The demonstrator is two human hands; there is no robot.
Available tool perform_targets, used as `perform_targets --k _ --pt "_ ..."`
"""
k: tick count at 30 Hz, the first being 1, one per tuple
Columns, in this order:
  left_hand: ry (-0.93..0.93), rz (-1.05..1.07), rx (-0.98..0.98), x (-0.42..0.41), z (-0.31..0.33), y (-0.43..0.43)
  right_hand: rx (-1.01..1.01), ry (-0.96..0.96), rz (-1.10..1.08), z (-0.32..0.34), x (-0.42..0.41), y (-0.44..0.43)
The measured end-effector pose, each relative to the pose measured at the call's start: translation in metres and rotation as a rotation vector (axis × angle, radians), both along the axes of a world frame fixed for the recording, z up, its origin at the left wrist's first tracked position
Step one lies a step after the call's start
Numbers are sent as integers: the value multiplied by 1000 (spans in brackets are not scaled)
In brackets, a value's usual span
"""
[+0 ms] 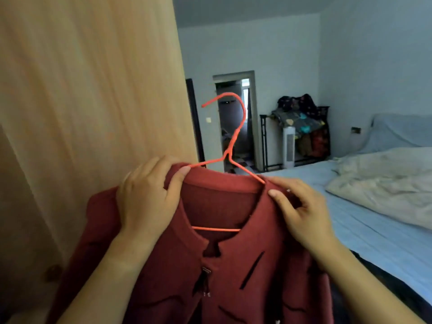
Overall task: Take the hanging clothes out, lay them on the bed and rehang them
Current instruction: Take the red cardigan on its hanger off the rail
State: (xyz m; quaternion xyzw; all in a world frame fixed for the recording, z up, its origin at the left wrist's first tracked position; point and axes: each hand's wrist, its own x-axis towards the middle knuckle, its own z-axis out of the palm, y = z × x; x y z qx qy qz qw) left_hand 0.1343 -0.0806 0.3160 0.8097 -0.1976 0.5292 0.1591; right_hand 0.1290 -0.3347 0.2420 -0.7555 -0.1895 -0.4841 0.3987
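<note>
Holding a dark red knitted cardigan with black slash marks up in front of the chest, the person has it draped on a thin orange wire hanger, whose hook stands free in the air, caught on nothing. The left hand grips the garment's left shoulder, thumb pressed on the front of the collar edge and fingers curled over behind. The right hand pinches the opposite shoulder the same way, thumb on the front and fingers bent round the fabric. The hanger's lower bar shows through the open neckline.

A tall pale wooden wardrobe panel stands close on the left. The bed with its light blue sheet lies to the right, a crumpled cream quilt on it.

My guess is that this is the rehanging step, with the shoulders being settled on the wire. The risks come from the thin wire: a shoulder seated off-centre could slide down the sloped arm once either grip loosens, dropping the cardigan. The wide neckline also gives the wire room to slip through. The bare hook sits near the wardrobe edge and could snag or knock it during a turn.
</note>
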Motion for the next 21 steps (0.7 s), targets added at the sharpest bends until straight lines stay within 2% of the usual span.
perform_targets --k 4,10,16,21 --pt "182 -168 -30 -16 -67 -118 60 143 -130 -69 -54 -112" --pt "545 -417 -152 -47 -174 -275 48 324 -365 -144 -133 -257" --pt "872 -654 -147 -73 -234 -400 -69 405 -594 -173 -190 -385" --pt "1059 -902 -82 -59 -257 -507 -131 410 -776 -179 -198 -490"
